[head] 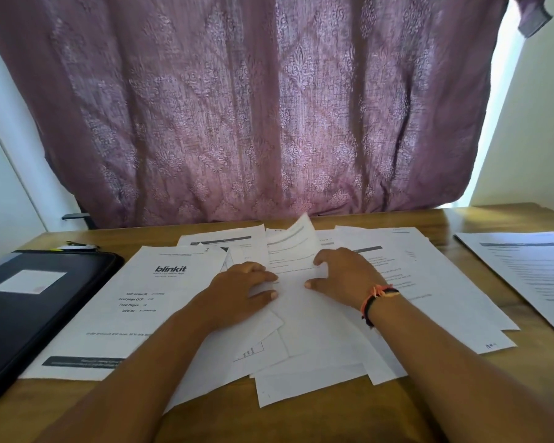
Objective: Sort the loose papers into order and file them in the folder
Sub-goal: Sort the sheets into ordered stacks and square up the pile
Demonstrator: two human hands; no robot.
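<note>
Several loose white papers (pixel 317 353) lie spread and overlapping across the middle of the wooden table. A sheet printed "blinkit" (pixel 135 302) is at the left of the pile. My left hand (pixel 240 289) and my right hand (pixel 343 273) both rest on the pile's centre. Between them a printed sheet (pixel 293 247) stands lifted at its far edge, and my fingers curl round its sides. A closed black folder (pixel 36 302) with a white label lies at the far left, apart from both hands.
A separate small stack of printed pages (pixel 531 276) lies at the table's right edge. A pen (pixel 77 246) sits behind the folder. A purple patterned curtain (pixel 253 107) hangs right behind the table. Bare wood (pixel 301 423) shows along the front.
</note>
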